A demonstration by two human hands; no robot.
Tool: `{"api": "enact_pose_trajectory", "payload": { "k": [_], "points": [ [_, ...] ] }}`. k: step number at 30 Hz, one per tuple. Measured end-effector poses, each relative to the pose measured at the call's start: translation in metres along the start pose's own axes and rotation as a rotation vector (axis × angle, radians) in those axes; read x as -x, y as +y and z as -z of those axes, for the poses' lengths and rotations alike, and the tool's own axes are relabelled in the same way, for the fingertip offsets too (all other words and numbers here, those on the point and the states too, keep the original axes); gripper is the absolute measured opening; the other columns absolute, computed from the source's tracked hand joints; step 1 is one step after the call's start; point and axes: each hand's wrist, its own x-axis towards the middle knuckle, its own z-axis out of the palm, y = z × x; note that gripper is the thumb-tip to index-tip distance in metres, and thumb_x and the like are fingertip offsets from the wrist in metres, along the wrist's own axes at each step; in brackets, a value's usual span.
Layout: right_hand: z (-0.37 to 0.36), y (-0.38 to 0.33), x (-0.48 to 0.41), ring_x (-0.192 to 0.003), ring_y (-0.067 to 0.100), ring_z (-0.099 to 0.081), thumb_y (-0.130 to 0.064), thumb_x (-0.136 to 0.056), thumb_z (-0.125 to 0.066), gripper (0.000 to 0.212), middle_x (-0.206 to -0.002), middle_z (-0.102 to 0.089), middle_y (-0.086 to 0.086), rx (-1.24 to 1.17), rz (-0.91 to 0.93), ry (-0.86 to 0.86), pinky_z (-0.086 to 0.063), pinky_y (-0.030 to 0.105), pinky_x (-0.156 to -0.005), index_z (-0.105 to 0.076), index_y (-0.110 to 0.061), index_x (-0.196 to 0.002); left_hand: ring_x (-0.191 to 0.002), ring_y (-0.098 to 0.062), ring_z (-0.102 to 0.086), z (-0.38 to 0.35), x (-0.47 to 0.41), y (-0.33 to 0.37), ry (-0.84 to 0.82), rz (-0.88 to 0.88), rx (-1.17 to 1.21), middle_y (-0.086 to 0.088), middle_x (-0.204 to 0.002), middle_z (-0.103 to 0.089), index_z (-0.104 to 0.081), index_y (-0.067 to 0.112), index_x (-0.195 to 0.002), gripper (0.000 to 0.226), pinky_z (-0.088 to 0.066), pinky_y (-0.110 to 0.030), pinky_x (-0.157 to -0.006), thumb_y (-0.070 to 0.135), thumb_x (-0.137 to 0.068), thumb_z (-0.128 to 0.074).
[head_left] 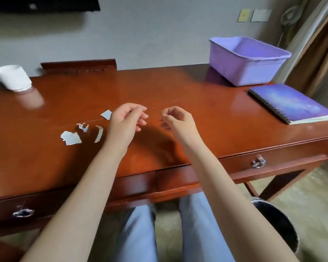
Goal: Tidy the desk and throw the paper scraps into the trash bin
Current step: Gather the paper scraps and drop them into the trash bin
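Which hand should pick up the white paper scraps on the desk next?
Left. The left hand hovers beside the torn white paper scraps, which lie on the red-brown wooden desk to its left; the right hand is farther off, beyond the left hand.

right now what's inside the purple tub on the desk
Only bare inner walls show in the purple tub; nothing rises above its rim. Its near wall hides the bottom.

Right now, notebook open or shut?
Shut: the purple notebook lies flat on the desk, cover closed over the pages, whose edges show along the near side.
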Motion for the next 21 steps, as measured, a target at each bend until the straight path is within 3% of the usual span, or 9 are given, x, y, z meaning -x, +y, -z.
{"api": "enact_pose_trajectory", "payload": {
  "k": [3,5,8,12,15,18,21],
  "points": [
    [-0.042,0.001,-0.015,-0.084,0.016,-0.062,-0.014,-0.086,-0.057,0.010,-0.087,-0.067,-0.003,0.180,0.068,-0.117,-0.048,0.033,-0.079,-0.064,-0.021,-0.087,-0.075,-0.003,-0.059,0.042,-0.011,-0.016,0.093,-0.020,-0.132,0.010,-0.081,-0.064,-0.065,0.021,-0.091,0.014,-0.049,-0.021,-0.067,0.021,-0.093,-0.051],
    [-0.064,0.001,-0.025,-0.102,0.018,-0.061,-0.016,-0.090,-0.054,0.021,-0.108,-0.068,0.001,0.344,0.101,-0.175,-0.045,0.029,-0.089,-0.063,-0.014,-0.108,-0.085,-0.008,-0.058,0.070,-0.016,-0.027,0.159,-0.045,-0.244,0.007,-0.088,-0.064,-0.066,0.019,-0.092,0.012,-0.046,-0.025,-0.074,0.020,-0.091,-0.054],
    [-0.093,-0.003,-0.040,-0.120,0.027,-0.053,-0.015,-0.093,-0.048,0.038,-0.130,-0.058,0.010,0.565,0.137,-0.253,-0.041,0.030,-0.095,-0.051,-0.009,-0.130,-0.113,-0.016,-0.050,0.104,-0.025,-0.045,0.217,-0.044,-0.553,-0.001,-0.117,-0.058,-0.064,0.017,-0.108,0.020,-0.042,-0.030,-0.091,0.021,-0.092,-0.053],
    [-0.126,-0.001,-0.060,-0.141,0.028,-0.029,-0.016,-0.097,-0.040,0.050,-0.152,-0.034,0.012,0.794,0.172,-0.410,-0.028,0.035,-0.114,-0.032,-0.008,-0.145,-0.142,-0.020,-0.021,0.130,-0.033,-0.059,0.112,0.089,-0.799,0.000,-0.150,-0.033,-0.047,0.016,-0.136,0.048,-0.025,-0.041,-0.113,0.036,-0.092,-0.052],
    [-0.145,0.003,-0.064,-0.145,0.027,-0.020,-0.020,-0.100,-0.036,0.049,-0.154,-0.029,0.011,0.902,0.191,-0.520,-0.015,0.043,-0.119,-0.029,-0.009,-0.147,-0.147,-0.018,0.001,0.136,-0.034,-0.064,-0.039,0.169,-0.870,0.001,-0.159,-0.011,-0.025,0.016,-0.148,0.073,-0.014,-0.046,-0.118,0.048,-0.089,-0.053],
    [-0.150,0.005,-0.059,-0.140,0.029,-0.029,-0.015,-0.100,-0.033,0.037,-0.145,-0.043,0.010,0.913,0.257,-0.597,-0.018,0.047,-0.117,-0.046,-0.006,-0.134,-0.147,-0.019,0.008,0.136,-0.036,-0.069,-0.175,0.197,-0.961,0.000,-0.160,0.001,-0.006,0.016,-0.151,0.098,-0.008,-0.048,-0.119,0.062,-0.080,-0.055],
    [-0.136,0.003,-0.047,-0.136,0.025,-0.037,-0.011,-0.102,-0.031,0.037,-0.141,-0.049,0.009,0.803,0.283,-0.676,-0.024,0.034,-0.115,-0.051,-0.007,-0.133,-0.146,-0.019,0.011,0.136,-0.041,-0.073,-0.260,0.186,-1.029,0.000,-0.160,0.005,0.001,0.018,-0.151,0.110,-0.002,-0.046,-0.118,0.070,-0.073,-0.056]
  ]
}}
